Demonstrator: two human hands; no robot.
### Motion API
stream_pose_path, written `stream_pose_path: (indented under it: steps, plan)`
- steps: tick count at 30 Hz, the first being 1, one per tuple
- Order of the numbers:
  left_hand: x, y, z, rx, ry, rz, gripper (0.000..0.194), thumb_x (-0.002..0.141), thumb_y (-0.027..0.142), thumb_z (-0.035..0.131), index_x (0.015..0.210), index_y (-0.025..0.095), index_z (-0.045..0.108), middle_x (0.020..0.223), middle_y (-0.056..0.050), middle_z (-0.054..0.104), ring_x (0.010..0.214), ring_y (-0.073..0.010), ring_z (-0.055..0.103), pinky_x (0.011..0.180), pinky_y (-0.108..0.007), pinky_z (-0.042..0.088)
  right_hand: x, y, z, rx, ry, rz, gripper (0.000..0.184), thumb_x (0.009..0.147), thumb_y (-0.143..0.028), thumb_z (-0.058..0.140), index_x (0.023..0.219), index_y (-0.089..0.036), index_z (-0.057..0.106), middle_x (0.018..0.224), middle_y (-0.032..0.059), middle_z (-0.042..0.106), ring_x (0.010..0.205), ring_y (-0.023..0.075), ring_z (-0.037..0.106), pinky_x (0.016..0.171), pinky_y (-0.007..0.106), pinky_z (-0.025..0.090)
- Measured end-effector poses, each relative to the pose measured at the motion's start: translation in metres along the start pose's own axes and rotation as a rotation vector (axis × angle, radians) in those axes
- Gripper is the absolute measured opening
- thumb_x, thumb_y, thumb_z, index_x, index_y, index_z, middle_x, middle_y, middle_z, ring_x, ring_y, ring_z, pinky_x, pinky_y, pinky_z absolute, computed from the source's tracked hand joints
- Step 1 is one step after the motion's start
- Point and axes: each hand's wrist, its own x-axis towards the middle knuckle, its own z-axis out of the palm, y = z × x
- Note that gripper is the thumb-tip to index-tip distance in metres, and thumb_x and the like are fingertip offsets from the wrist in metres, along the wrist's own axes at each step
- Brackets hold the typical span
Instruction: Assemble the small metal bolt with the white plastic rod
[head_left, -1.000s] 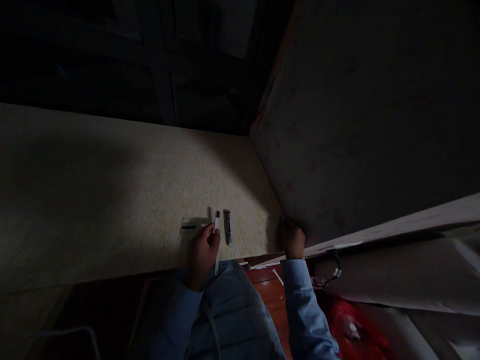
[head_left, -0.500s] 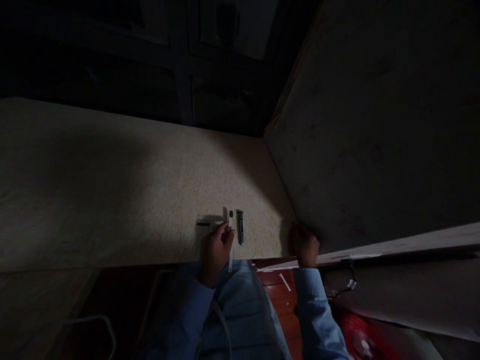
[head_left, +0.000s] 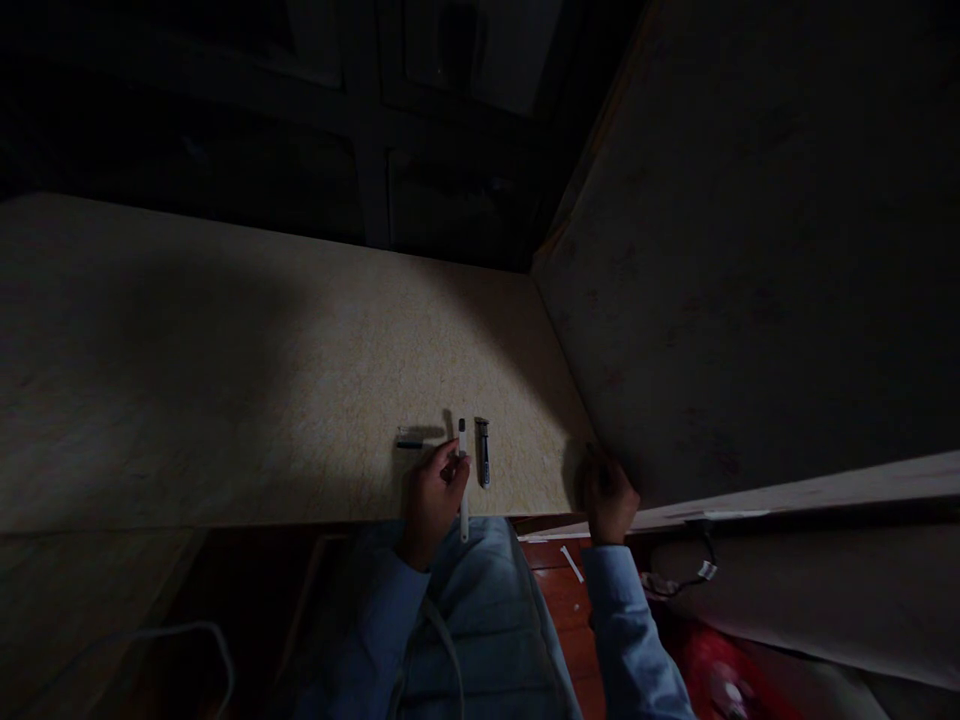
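Note:
Pinched between thumb and fingers of my left hand (head_left: 436,497) is a white toothbrush (head_left: 463,515) with a dark head. It points away from me, its handle end hanging over the counter's front edge. Just right of it a dark razor (head_left: 484,455) lies on the counter, head toward the back. Left of my fingers lies a small dark bar (head_left: 409,445), with a clear piece by it. My right hand (head_left: 611,500) is closed at the counter's right end, close to the wall. Shadow hides whatever its fingers may hold.
The pale counter (head_left: 337,370) meets a wall (head_left: 720,300) on the right and dark window panels (head_left: 367,190) at the back. Below the front edge are my legs (head_left: 491,620), a white strip (head_left: 571,563) on the red floor, a cable (head_left: 694,577) and a red item (head_left: 720,660).
Both hands stay almost in place. The toothbrush in my left hand has tilted very slightly. The view has shifted a little.

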Motion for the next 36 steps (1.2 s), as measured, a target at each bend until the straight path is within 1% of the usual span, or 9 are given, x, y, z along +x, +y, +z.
stream_pose_path:
  steps: [6, 10, 13, 16, 19, 22, 27, 30, 36]
  plan:
    - [0.001, 0.0, 0.001, 0.029, 0.024, -0.005, 0.033, 0.087, 0.035, 0.06, 0.112, 0.015, 0.071, 0.089, -0.01, 0.078, 0.078, -0.0209, 0.074, 0.075, -0.032, 0.059, -0.009, -0.003, 0.007, -0.09, 0.015, -0.024, 0.051, 0.087, -0.047, 0.045, 0.105, -0.014, 0.077, 0.094, 0.0164, 0.077, 0.077, 0.0274, 0.07, 0.063, 0.03, 0.043]
    - [0.0, 0.003, 0.0, -0.038, 0.012, -0.026, 0.034, 0.086, 0.035, 0.059, 0.111, 0.015, 0.07, 0.085, -0.009, 0.077, 0.073, -0.0189, 0.073, 0.069, -0.029, 0.058, -0.016, -0.002, 0.013, -0.054, 0.069, -0.047, 0.053, 0.089, -0.051, 0.043, 0.102, -0.013, 0.077, 0.093, 0.0168, 0.078, 0.079, 0.0265, 0.07, 0.066, 0.029, 0.046]
    - [0.0, 0.012, -0.001, -0.021, -0.003, -0.018, 0.037, 0.086, 0.033, 0.058, 0.115, 0.013, 0.068, 0.071, -0.004, 0.071, 0.062, -0.0162, 0.067, 0.06, -0.025, 0.053, -0.02, 0.002, 0.016, 0.03, 0.124, -0.092, 0.053, 0.09, -0.051, 0.042, 0.103, -0.012, 0.076, 0.098, 0.0177, 0.077, 0.083, 0.0259, 0.071, 0.072, 0.03, 0.049]
    - [0.002, 0.026, 0.005, 0.023, -0.057, 0.022, 0.04, 0.085, 0.028, 0.057, 0.122, 0.013, 0.065, 0.065, 0.0, 0.067, 0.058, -0.0137, 0.063, 0.058, -0.023, 0.049, -0.021, 0.009, 0.02, 0.055, 0.167, -0.117, 0.052, 0.091, -0.051, 0.043, 0.101, -0.012, 0.076, 0.096, 0.0175, 0.078, 0.081, 0.0249, 0.07, 0.074, 0.031, 0.05]
    - [0.009, 0.043, 0.024, 0.043, -0.177, 0.037, 0.043, 0.087, 0.024, 0.054, 0.129, 0.015, 0.06, 0.069, 0.0, 0.068, 0.062, -0.0137, 0.064, 0.061, -0.022, 0.049, -0.021, 0.017, 0.025, 0.092, 0.219, -0.179, 0.048, 0.092, -0.05, 0.045, 0.099, -0.012, 0.075, 0.092, 0.0159, 0.078, 0.077, 0.023, 0.07, 0.072, 0.03, 0.05]
    - [0.016, 0.059, 0.053, 0.112, -0.308, 0.055, 0.046, 0.092, 0.022, 0.051, 0.137, 0.014, 0.051, 0.072, -0.001, 0.07, 0.069, -0.0157, 0.067, 0.067, -0.025, 0.05, -0.02, 0.022, 0.029, 0.139, 0.278, -0.259, 0.043, 0.093, -0.047, 0.048, 0.096, -0.013, 0.075, 0.089, 0.0148, 0.079, 0.076, 0.0223, 0.071, 0.069, 0.029, 0.051]
    - [0.027, 0.081, 0.096, 0.356, -0.423, 0.054, 0.036, 0.092, 0.017, 0.054, 0.129, 0.016, 0.056, 0.093, -0.008, 0.074, 0.091, -0.0201, 0.07, 0.077, -0.027, 0.05, -0.02, 0.022, 0.028, 0.132, 0.285, -0.31, 0.039, 0.095, -0.043, 0.048, 0.096, -0.014, 0.074, 0.089, 0.0146, 0.079, 0.075, 0.0221, 0.071, 0.069, 0.029, 0.053]
    - [0.032, 0.087, 0.11, 0.421, -0.458, 0.005, 0.028, 0.094, 0.019, 0.054, 0.121, 0.017, 0.06, 0.1, -0.01, 0.074, 0.095, -0.0207, 0.071, 0.077, -0.027, 0.049, -0.021, 0.02, 0.026, 0.122, 0.276, -0.318, 0.037, 0.095, -0.041, 0.048, 0.094, -0.014, 0.074, 0.088, 0.015, 0.078, 0.075, 0.022, 0.071, 0.069, 0.029, 0.053]
    - [0.035, 0.085, 0.124, 0.439, -0.473, -0.061, 0.026, 0.095, 0.026, 0.056, 0.117, 0.014, 0.063, 0.093, -0.011, 0.075, 0.084, -0.0192, 0.073, 0.072, -0.026, 0.048, -0.022, 0.019, 0.024, 0.116, 0.227, -0.312, 0.038, 0.094, -0.04, 0.046, 0.096, -0.014, 0.073, 0.085, 0.0138, 0.077, 0.073, 0.0211, 0.07, 0.068, 0.029, 0.051]
